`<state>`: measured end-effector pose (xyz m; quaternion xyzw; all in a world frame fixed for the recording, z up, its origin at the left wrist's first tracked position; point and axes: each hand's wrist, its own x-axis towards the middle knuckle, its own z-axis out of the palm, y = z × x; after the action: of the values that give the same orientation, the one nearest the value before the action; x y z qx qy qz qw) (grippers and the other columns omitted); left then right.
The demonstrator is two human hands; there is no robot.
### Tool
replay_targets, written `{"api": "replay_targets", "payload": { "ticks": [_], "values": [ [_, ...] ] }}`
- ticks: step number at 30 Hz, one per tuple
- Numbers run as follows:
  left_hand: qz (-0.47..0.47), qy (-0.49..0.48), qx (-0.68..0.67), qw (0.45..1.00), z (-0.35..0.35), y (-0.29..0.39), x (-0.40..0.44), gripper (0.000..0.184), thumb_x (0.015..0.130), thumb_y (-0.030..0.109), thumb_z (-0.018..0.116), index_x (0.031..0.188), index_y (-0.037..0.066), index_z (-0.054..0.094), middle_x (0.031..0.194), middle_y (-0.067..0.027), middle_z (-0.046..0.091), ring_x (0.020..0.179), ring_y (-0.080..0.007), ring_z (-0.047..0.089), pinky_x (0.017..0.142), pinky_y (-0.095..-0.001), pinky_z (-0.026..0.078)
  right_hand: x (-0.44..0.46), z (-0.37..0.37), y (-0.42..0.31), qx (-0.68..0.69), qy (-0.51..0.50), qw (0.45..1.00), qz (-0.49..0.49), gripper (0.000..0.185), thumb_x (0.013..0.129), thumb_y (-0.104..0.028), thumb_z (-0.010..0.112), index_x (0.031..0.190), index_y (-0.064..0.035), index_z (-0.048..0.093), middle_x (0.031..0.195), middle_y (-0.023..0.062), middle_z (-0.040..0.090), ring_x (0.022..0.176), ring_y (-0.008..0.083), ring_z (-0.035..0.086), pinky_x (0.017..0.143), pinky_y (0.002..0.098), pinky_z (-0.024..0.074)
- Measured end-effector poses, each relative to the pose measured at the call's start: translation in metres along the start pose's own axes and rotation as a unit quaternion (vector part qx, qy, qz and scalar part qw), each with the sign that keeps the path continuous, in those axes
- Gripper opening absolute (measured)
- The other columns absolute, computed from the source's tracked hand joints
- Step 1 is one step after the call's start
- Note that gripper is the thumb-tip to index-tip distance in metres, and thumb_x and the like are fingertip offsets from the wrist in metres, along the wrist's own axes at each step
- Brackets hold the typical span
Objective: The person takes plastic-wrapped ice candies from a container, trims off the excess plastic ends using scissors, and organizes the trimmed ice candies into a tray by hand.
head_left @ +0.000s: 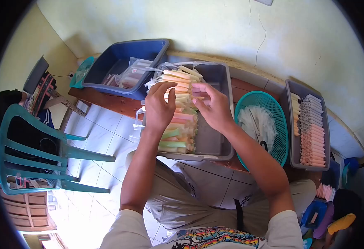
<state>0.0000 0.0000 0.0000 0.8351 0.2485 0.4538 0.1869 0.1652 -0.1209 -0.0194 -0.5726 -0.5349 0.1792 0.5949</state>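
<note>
Filled plastic ice pop tubes [181, 117] in yellow, orange, pink and green lie in stacked rows in a grey tub [211, 143]. My left hand [160, 106] is over the left ends of the tubes, its fingers curled and the thumb bent in. What lies between those fingertips is hidden. Across the same row, my right hand [213, 106] is at the tubes' right ends. Its index finger and thumb point left and are apart. Whether the right fingertips touch a tube I cannot tell.
A blue tub [103, 74] holds plastic packets. Scissors [255, 126] lie on clear plastic in a green basket [287, 124]. Another grey tub [289, 157] contains rows of pink and white tubes. A green chair [36, 153] stands left; another person's yellow sleeve [341, 224] shows lower right.
</note>
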Motion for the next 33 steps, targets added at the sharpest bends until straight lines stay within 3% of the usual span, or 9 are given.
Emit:
{"api": "replay_targets", "payload": {
  "ticks": [2, 6, 9, 11, 15, 17, 20, 28, 33],
  "values": [
    [0.012, 0.007, 0.026, 1.000, 0.001, -0.002, 0.003, 0.017, 0.097, 0.000, 0.071, 0.111, 0.004, 0.079, 0.114, -0.0173, 0.078, 0.109, -0.0357, 0.074, 0.097, -0.0451, 0.057, 0.006, 0.001, 0.005, -0.048, 0.007, 0.999, -0.011, 0.041, 0.097, -0.001, 0.075, 0.137, 0.0011, 0.066, 0.131, 0.0154, 0.075, 0.111, 0.0249, 0.077, 0.089, 0.0382, 0.0666],
    [0.058, -0.008, 0.094, 0.994, -0.003, -0.036, 0.024, 0.020, 0.094, -0.003, 0.070, 0.111, 0.003, 0.079, 0.112, -0.0176, 0.078, 0.102, -0.0404, 0.073, 0.095, -0.0473, 0.057, 0.039, 0.025, 0.018, -0.117, 0.032, 0.993, -0.013, 0.030, 0.094, -0.002, 0.077, 0.123, 0.0028, 0.072, 0.118, 0.0170, 0.078, 0.100, 0.0243, 0.080, 0.086, 0.0367, 0.0661],
    [0.057, -0.003, 0.109, 0.992, 0.003, -0.051, 0.025, 0.016, 0.094, 0.001, 0.069, 0.105, 0.003, 0.079, 0.109, -0.0153, 0.078, 0.102, -0.0378, 0.072, 0.094, -0.0475, 0.055, 0.047, 0.036, 0.032, -0.182, 0.055, 0.981, -0.024, 0.022, 0.092, -0.003, 0.080, 0.113, 0.0014, 0.076, 0.106, 0.0167, 0.080, 0.091, 0.0250, 0.080, 0.083, 0.0362, 0.0655],
    [0.053, -0.008, 0.119, 0.991, 0.007, -0.059, 0.020, 0.016, 0.094, 0.002, 0.069, 0.106, 0.003, 0.079, 0.110, -0.0149, 0.078, 0.104, -0.0377, 0.072, 0.096, -0.0478, 0.055, 0.049, 0.041, 0.037, -0.180, 0.081, 0.980, -0.035, 0.017, 0.088, -0.002, 0.079, 0.104, 0.0003, 0.077, 0.097, 0.0172, 0.079, 0.085, 0.0305, 0.078, 0.081, 0.0403, 0.0626],
    [0.028, -0.017, 0.125, 0.992, 0.008, -0.061, 0.013, 0.017, 0.094, 0.003, 0.070, 0.107, 0.004, 0.080, 0.114, -0.0138, 0.079, 0.108, -0.0374, 0.072, 0.102, -0.0487, 0.053, 0.045, 0.042, 0.044, -0.156, 0.076, 0.984, -0.029, 0.017, 0.088, -0.003, 0.080, 0.104, 0.0007, 0.076, 0.098, 0.0169, 0.078, 0.085, 0.0297, 0.079, 0.081, 0.0399, 0.0628],
    [0.028, -0.019, 0.120, 0.992, 0.006, -0.061, 0.011, 0.017, 0.094, 0.003, 0.070, 0.108, 0.003, 0.080, 0.114, -0.0137, 0.078, 0.107, -0.0374, 0.072, 0.102, -0.0486, 0.053, 0.041, 0.038, 0.043, -0.140, 0.061, 0.987, -0.040, 0.018, 0.092, -0.004, 0.081, 0.109, -0.0007, 0.077, 0.100, 0.0132, 0.078, 0.087, 0.0225, 0.080, 0.077, 0.0339, 0.0644],
    [0.031, -0.022, 0.108, 0.993, 0.002, -0.058, 0.011, 0.017, 0.093, 0.002, 0.070, 0.107, 0.003, 0.079, 0.114, -0.0139, 0.078, 0.108, -0.0375, 0.072, 0.101, -0.0486, 0.053, 0.036, 0.032, 0.041, -0.138, 0.054, 0.988, -0.046, 0.017, 0.093, -0.005, 0.081, 0.109, -0.0018, 0.076, 0.101, 0.0118, 0.077, 0.089, 0.0213, 0.079, 0.076, 0.0339, 0.0641],
    [0.025, -0.052, 0.051, 0.997, -0.027, -0.030, -0.001, 0.018, 0.090, 0.000, 0.075, 0.107, 0.002, 0.079, 0.109, -0.0146, 0.078, 0.105, -0.0371, 0.072, 0.095, -0.0466, 0.056, 0.024, 0.023, 0.016, -0.122, -0.006, 0.991, -0.056, 0.013, 0.093, -0.007, 0.080, 0.104, -0.0020, 0.075, 0.097, 0.0123, 0.077, 0.087, 0.0232, 0.078, 0.075, 0.0341, 0.0617],
    [0.007, -0.145, -0.006, 0.989, -0.052, -0.013, -0.006, 0.019, 0.088, 0.005, 0.085, 0.106, 0.001, 0.081, 0.106, -0.0144, 0.079, 0.100, -0.0323, 0.074, 0.089, -0.0412, 0.058, 0.023, 0.021, 0.007, -0.115, -0.040, 0.989, -0.089, 0.014, 0.090, -0.009, 0.082, 0.098, -0.0014, 0.073, 0.092, 0.0131, 0.075, 0.082, 0.0238, 0.075, 0.074, 0.0354, 0.0592]
  ]
}}
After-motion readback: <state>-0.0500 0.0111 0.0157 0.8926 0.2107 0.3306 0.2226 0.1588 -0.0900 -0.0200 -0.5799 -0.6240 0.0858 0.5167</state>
